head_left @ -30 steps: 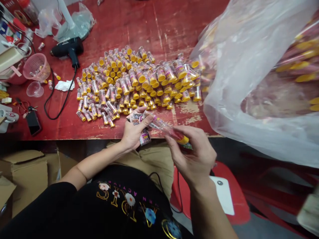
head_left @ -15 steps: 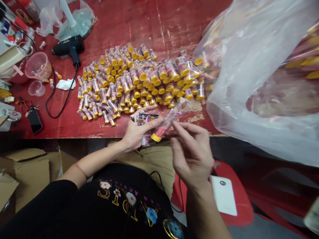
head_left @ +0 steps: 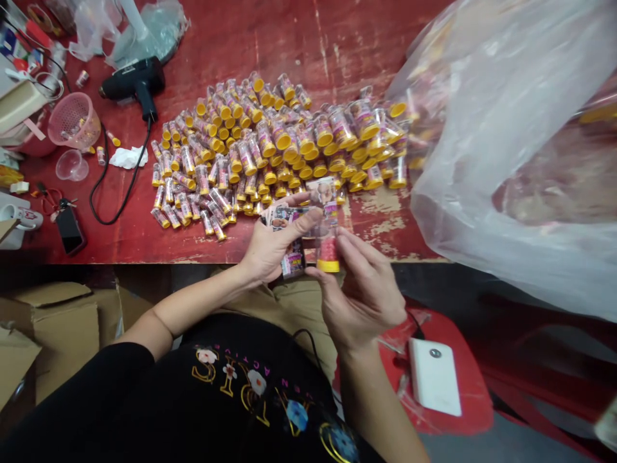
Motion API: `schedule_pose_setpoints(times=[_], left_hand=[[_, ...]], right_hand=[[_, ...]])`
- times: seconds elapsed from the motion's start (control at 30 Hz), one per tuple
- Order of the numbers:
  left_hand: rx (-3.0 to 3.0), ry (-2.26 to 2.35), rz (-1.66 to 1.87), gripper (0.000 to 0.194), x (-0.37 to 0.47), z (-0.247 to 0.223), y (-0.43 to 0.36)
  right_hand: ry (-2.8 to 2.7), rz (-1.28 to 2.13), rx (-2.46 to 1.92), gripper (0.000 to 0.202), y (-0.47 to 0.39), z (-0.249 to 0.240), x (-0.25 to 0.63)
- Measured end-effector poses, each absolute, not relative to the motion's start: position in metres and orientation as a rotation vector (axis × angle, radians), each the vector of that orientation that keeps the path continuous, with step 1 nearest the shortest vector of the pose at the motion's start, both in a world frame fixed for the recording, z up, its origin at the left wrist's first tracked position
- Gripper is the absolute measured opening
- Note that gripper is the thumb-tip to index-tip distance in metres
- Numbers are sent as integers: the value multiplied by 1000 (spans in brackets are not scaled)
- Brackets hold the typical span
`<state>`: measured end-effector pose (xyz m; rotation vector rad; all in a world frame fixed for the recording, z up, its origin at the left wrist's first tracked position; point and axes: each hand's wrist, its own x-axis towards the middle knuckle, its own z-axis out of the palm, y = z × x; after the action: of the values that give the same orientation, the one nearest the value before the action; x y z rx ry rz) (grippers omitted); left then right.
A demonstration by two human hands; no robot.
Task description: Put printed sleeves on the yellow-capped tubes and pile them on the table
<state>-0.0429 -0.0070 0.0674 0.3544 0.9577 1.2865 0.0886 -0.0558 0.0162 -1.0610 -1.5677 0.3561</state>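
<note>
My left hand (head_left: 270,247) is closed on a stack of dark printed wrappers (head_left: 293,257), its thumb reaching across to a clear tube. The clear tube (head_left: 328,241) stands nearly upright in view, with a yellow cap at its lower end, pink contents above the cap and a printed label near the top. Fingers of my right hand (head_left: 364,289) grip the tube's right side near the pink part. Just beyond both hands, a large pile of similar yellow-capped tubes (head_left: 260,154) covers the red table (head_left: 357,38).
A big translucent bag (head_left: 453,161) of tubes lies at the right. At the left are a black heat gun (head_left: 135,83) with its cord, a pink basket (head_left: 76,122), a clear cup (head_left: 72,165) and a phone (head_left: 70,230). A white power bank (head_left: 435,376) rests on a red stool (head_left: 475,399).
The tube has turned from a slant to nearly upright, its yellow cap moving right, away from the left hand's wrappers. My right hand has shifted slightly left.
</note>
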Motion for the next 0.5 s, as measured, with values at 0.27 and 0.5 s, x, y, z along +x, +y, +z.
schedule_pose_setpoints(times=[0.27, 0.5], left_hand=[[325, 931, 1243, 67, -48, 74, -6], [366, 938, 1171, 70, -50, 71, -16]], right_hand=[[-1463, 562, -1052, 56, -55, 29, 85], [-1326, 426, -1119, 53, -56, 29, 83]])
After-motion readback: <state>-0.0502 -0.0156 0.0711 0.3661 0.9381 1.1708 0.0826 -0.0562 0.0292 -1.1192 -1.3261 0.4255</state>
